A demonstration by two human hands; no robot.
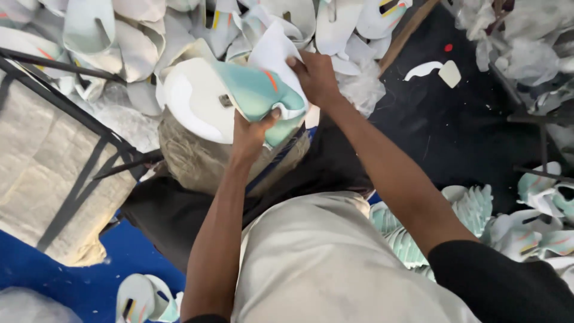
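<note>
A mint-green and white shoe upper (254,90) with an orange stripe lies over a white rounded form (194,101) on a worn, fibrous stump-like block (191,158). My left hand (250,133) grips the upper's near edge, thumb on top. My right hand (314,75) pinches its far white edge and holds it up. Both forearms reach forward from my grey-clad lap.
A large heap of white and mint shoe pieces (137,36) fills the back. A beige sack in a black metal frame (54,161) stands at left. Stacked mint soles (472,206) and more uppers (544,233) lie at right. Dark floor (454,131) at right; blue mat (78,281) below.
</note>
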